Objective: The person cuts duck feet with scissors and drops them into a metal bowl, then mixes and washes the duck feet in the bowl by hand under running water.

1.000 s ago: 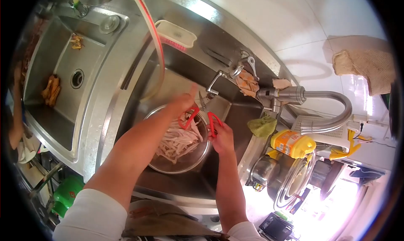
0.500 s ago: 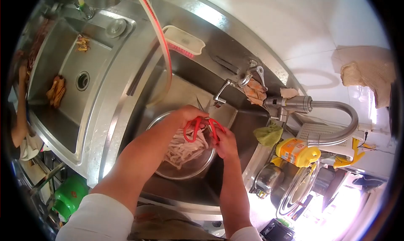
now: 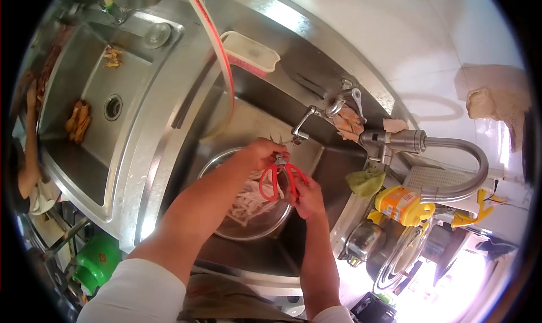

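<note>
Red-handled scissors [image 3: 280, 173] are held over a round bowl [image 3: 247, 239] in the sink, blades pointing away from me. My right hand [image 3: 310, 200] is closed on the right handle loop. My left hand [image 3: 264, 152] is closed around the blades just above the pivot, with the blade tips showing beyond its fingers. Whether it also pinches something small there is hidden. Below the hands, the bowl holds a pile of pale strips [image 3: 247, 204], perhaps meat; their kind is unclear.
A red-striped hose [image 3: 213, 32] hangs into the sink. To the right stand a tap [image 3: 395, 142], a green cloth [image 3: 366, 182] and a yellow bottle [image 3: 403, 204]. A second sink [image 3: 93, 165] is at left, with brown pieces [image 3: 78, 121]. Another person's arm [image 3: 29, 154] shows at far left.
The scissors and both hands have shifted slightly right. The handles now hang lower below my left hand, with the pivot in plain sight. My right hand has moved a little down.
</note>
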Available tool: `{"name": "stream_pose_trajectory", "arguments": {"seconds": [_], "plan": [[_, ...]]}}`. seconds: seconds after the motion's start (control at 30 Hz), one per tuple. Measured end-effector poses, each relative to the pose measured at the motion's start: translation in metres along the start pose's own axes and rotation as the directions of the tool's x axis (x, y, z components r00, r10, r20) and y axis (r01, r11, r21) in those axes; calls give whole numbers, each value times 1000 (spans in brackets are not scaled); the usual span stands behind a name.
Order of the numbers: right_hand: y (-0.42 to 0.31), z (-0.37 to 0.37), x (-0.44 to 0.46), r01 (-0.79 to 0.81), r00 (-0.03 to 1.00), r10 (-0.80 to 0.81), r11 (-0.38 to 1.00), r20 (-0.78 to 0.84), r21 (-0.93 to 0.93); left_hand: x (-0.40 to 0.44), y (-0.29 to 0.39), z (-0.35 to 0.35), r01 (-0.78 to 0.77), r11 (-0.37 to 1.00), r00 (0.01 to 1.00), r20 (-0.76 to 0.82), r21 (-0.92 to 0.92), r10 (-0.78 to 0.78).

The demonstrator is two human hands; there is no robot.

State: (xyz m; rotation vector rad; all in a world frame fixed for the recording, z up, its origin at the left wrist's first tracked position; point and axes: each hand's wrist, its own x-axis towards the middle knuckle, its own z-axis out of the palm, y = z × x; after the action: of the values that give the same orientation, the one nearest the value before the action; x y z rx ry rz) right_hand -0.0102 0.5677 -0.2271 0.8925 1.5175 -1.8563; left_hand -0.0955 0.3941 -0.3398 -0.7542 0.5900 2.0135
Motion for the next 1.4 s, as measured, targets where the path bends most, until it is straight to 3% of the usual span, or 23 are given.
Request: {"name": "stream_pose_trajectory", "arguments": {"seconds": [0.1,0.17,0.23,0.27,0.33,0.37,0.43,0.5,0.6,0.7,0.77,0.83,0.9,1.0,1.17,1.27,1.37,1.4], "plan": [[0,0,-3,1,1000,-1,999,-4,39,-3,-2,-1,-158,984,986,57,80,154],[1,-2,-5,-9,1000,8,999,10,49,-3,-6,-12,-464,778,884,169,424,435],[0,-3,-2,10,1000,-10,997,4,79,13,-3,-31,-455,799,883,85,394,461],[3,-2,-1,31,999,-29,994,-16,106,25,0,-41,-304,935,945,-70,183,321],[12,0,1,64,997,-57,989,-56,132,17,2,-32,-72,997,967,-242,33,78],[14,1,5,80,995,-71,989,-76,128,-13,10,-6,5,993,955,-295,122,31],[13,7,12,88,993,-78,989,-90,122,-26,6,18,75,985,965,-260,152,-33],[13,14,13,58,996,-50,992,-76,109,-28,-12,22,71,997,995,-74,24,-69],[19,11,13,82,994,-80,996,-68,29,-34,-2,12,73,895,995,26,441,-94],[10,1,7,0,1000,0,1000,0,-11,-45,10,13,121,833,993,-67,539,-100],[39,-32,48,247,969,-241,917,58,-314,-27,-1,-19,116,895,993,-86,430,-87],[34,-31,65,323,927,-374,770,21,-551,-10,-13,-61,71,930,991,-133,360,-24],[38,-18,107,549,713,-700,598,-46,-584,-8,-26,-90,-9,940,976,-200,342,82],[20,28,139,489,802,-578,782,-154,-388,-61,-20,-58,28,839,915,-352,544,198],[32,58,179,482,845,-461,876,-271,15,-104,-18,-40,97,850,875,-451,517,174],[18,60,161,364,901,-360,931,-242,-29,-107,-20,-39,80,890,861,-481,450,166],[10,47,146,315,949,-315,949,26,22,-92,-30,-49,3,925,884,-433,381,175],[1,49,134,256,966,-256,966,32,24,-85,-33,-48,-39,924,895,-399,379,201]]}}
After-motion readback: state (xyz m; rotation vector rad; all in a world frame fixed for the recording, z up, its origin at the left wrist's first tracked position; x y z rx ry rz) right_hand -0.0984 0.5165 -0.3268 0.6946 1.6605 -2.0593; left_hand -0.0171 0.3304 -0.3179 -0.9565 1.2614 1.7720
